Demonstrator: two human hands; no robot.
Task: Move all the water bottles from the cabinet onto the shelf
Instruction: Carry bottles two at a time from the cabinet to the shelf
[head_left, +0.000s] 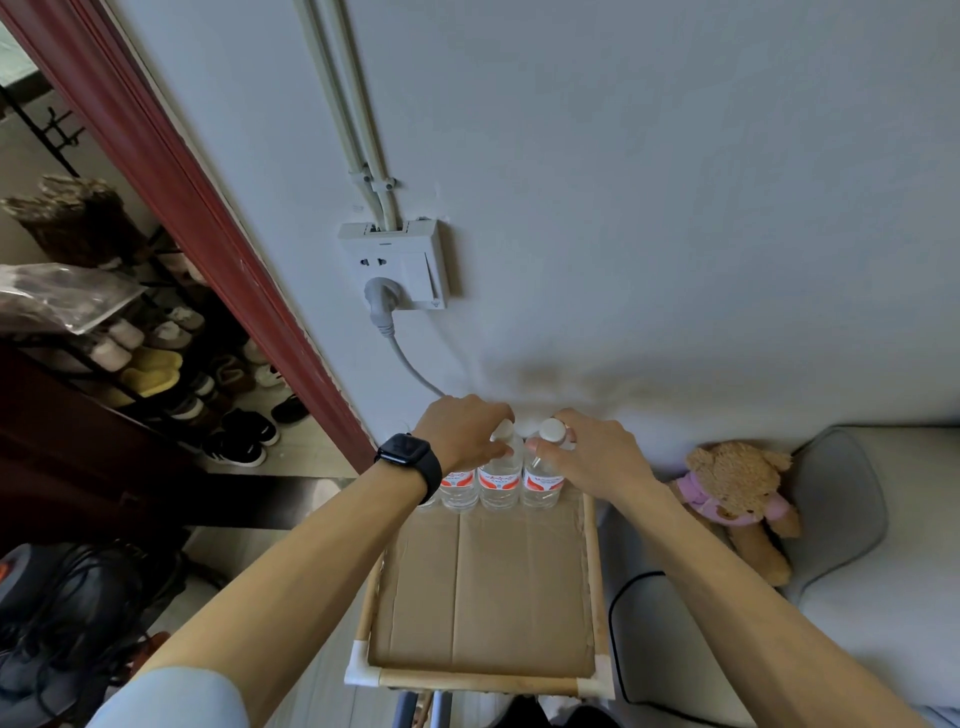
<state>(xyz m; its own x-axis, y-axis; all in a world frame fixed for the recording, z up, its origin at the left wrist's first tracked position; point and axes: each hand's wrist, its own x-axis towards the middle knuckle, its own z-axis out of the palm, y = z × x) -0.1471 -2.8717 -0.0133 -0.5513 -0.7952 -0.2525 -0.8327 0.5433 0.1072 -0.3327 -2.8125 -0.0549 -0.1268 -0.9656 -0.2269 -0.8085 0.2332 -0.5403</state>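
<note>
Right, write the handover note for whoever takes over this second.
Left hand: grips the second bottle from the right just under its cap.
Right hand: grips the rightmost bottle at the neck.
Both bottles stand upright in the row at the back of the shelf, by the wall. At least one more bottle stands left of them.
Done: these bottles are on the shelf.
Left: let go of both, then check the cabinet for more. I can't pick it out here.

A home: shoe rack (171, 364) (full), teddy bear (737, 493)
</note>
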